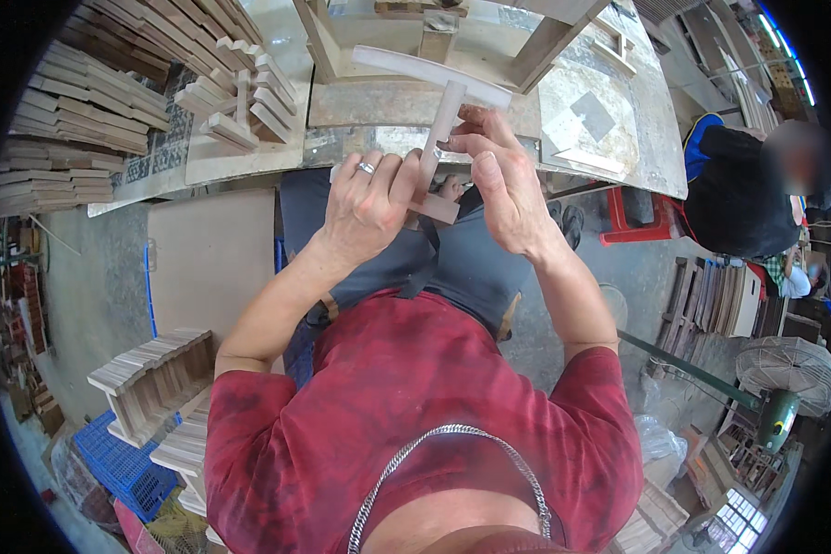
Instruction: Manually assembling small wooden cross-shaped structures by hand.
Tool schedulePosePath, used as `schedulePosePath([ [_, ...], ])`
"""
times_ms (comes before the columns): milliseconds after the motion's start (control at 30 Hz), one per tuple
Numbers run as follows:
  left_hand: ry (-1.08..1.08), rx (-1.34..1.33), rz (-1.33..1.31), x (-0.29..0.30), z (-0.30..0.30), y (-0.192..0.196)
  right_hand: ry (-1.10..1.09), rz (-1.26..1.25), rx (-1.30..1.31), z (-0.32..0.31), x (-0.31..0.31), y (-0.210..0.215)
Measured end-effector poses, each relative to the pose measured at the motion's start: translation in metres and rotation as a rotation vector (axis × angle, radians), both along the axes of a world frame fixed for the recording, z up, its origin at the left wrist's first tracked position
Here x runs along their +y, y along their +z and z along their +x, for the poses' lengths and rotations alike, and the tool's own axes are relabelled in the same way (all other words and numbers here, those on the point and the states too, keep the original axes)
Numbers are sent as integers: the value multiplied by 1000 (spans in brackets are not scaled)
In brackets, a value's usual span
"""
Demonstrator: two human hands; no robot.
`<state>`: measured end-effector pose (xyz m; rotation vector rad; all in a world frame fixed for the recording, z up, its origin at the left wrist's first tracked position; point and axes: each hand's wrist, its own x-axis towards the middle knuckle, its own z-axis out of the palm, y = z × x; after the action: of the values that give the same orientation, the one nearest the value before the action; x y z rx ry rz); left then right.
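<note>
Over my lap, at the bench's near edge, I have an I-shaped wooden frame piece [446, 115]. A slightly curved crossbar tops its straight stem, and a shorter bar sits at the lower end. My left hand [367, 198], with a ring on one finger, is closed around the lower end where stem and short bar meet. Against the stem, just under the long crossbar, rest the bent fingers of my right hand [494, 171]; its thumb stands apart from the wood. My left palm hides part of the short bar.
Ahead is the worn workbench [591, 111] with upright wooden frames. Stacked wooden slats [83, 111] and assembled pieces [245, 97] lie at left. Below left are a blue crate [125, 462] and stacked wood [152, 379]. Rightward are a red stool [637, 222], a person [739, 194] and a fan [785, 379].
</note>
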<state>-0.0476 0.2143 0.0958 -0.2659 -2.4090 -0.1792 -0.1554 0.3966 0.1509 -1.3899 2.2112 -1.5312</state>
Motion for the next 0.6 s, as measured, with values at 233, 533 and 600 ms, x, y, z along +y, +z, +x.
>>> schedulePosePath([
  [233, 20, -48, -100, 1, -4, -4, -75, -67, -357, 5, 0, -18],
  [533, 23, -32, -51, -12, 1, -27, 80, -464, -1005, 2, 9, -9],
  [600, 55, -36, 64, -13, 3, -27, 51, -488, -965, 4, 12, -16],
])
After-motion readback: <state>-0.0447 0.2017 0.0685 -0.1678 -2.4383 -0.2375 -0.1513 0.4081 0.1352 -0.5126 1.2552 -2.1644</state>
